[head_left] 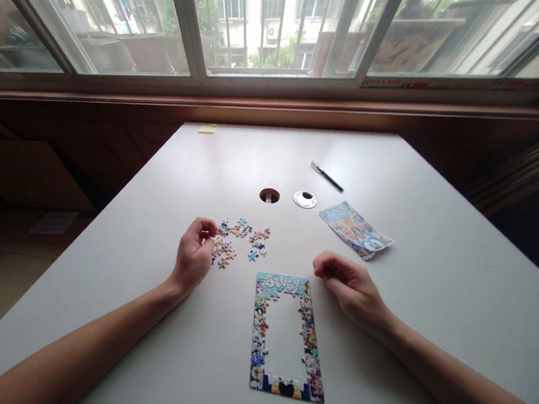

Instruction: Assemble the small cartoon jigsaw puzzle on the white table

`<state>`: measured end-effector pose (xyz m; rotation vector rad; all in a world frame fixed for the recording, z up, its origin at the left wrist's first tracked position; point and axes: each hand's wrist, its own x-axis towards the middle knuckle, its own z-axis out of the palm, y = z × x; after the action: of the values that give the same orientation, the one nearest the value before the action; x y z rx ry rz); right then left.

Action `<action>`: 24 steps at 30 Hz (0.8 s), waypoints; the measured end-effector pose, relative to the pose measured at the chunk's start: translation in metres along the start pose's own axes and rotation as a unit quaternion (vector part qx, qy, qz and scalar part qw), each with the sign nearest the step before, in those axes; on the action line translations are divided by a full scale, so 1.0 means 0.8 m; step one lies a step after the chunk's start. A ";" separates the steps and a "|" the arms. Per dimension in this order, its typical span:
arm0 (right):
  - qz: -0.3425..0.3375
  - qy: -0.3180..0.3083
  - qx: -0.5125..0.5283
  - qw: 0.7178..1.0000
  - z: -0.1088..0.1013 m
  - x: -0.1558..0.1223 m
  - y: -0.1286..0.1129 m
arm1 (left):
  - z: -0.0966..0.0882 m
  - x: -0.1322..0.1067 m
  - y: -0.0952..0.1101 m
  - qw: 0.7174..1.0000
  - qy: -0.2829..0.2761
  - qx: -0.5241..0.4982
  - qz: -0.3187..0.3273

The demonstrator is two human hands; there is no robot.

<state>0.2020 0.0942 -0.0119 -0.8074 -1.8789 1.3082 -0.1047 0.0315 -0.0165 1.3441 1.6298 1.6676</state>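
Multicoloured pieces (242, 228): likely light, stiff; pinch edges
Left hand (194, 252): loosely curled
Right hand (348, 284): curled; both your grips unclear

A single head-worn camera is looking forward and down from above the near side of the table (123, 258), facing the window (280, 85), with both hands (195, 249) (349, 286) showing mid-frame.
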 end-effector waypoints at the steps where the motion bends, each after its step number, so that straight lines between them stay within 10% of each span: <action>1: 0.000 -0.001 -0.002 1.000 0.000 0.000 0.000 | 0.000 0.000 0.000 1.000 0.001 -0.002 0.001; 24: 0.003 -0.015 -0.035 0.999 -0.002 -0.005 0.001 | 0.000 0.000 0.003 1.000 -0.001 -0.008 0.000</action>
<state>0.2052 0.0920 -0.0128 -0.8332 -1.9567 1.2707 -0.1037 0.0310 -0.0147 1.3376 1.6130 1.6744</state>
